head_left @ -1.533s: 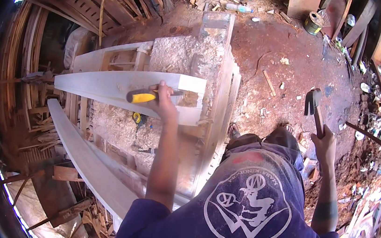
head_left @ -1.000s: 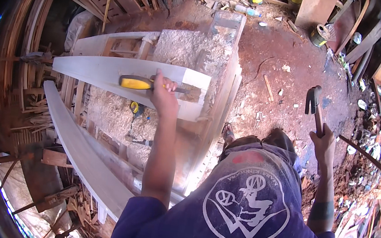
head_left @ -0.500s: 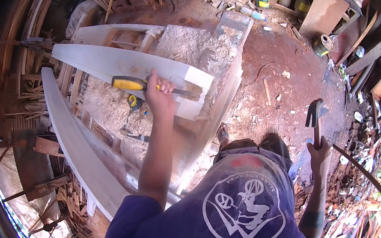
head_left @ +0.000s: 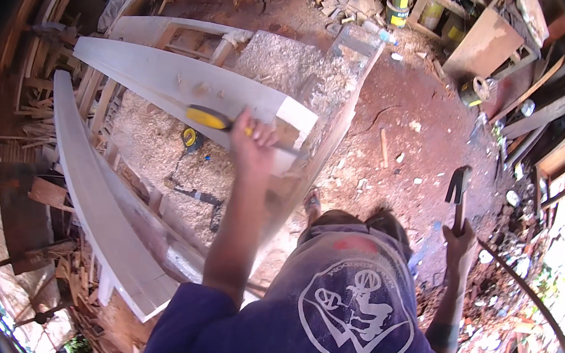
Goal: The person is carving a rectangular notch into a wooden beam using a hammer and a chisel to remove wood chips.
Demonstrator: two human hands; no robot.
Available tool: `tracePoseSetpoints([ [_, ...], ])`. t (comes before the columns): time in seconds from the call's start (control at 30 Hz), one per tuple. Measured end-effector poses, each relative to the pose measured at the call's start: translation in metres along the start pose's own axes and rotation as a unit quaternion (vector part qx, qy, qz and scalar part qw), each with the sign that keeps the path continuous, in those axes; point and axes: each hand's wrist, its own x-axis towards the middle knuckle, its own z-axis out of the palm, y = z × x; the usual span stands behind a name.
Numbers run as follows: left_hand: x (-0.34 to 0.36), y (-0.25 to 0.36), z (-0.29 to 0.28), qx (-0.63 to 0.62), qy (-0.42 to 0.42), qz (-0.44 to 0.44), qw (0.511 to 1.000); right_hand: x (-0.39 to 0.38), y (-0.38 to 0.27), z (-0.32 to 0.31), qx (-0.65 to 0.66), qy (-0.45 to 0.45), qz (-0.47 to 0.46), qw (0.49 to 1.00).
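My left hand is closed round a wood chisel with a yellow and black handle. Its blade points right, beside the squared end of a thick, pale wooden plank; whether the blade touches the wood I cannot tell. The plank's end has a notch cut in it, partly hidden behind the hand and blade. Out to the right, my right hand grips the handle of a claw hammer, head up and away from the plank.
A shavings-covered workbench bears the plank, a yellow tape measure and a dark metal tool. Another long, curved plank lies at left. Cans, a bottle and wood scraps lie on the dirt floor beyond.
The view has shifted a little. My left hand and the chisel have moved toward the plank's near edge, the handle now tilting. The hammer is still held out at right.
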Motion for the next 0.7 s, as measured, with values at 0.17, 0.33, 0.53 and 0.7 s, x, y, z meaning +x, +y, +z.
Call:
tracePoseSetpoints([
  [0.17, -0.034, 0.074, -0.016, 0.014, -0.036, 0.040, 0.998, 0.012, 0.013, 0.017, 0.001, -0.040, 0.025, 0.999],
  [0.33, -0.052, 0.095, -0.067, 0.103, 0.060, 0.047, 0.992, 0.035, -0.063, 0.050, 0.000, -0.094, -0.033, 0.995],
  [0.53, -0.055, 0.093, -0.101, 0.165, 0.146, 0.020, 0.975, 0.085, -0.213, 0.110, -0.066, -0.133, -0.206, 0.967],
  [0.7, -0.053, 0.082, -0.101, 0.202, 0.219, 0.043, 0.954, 0.165, -0.295, 0.205, -0.136, -0.210, -0.356, 0.900],
])
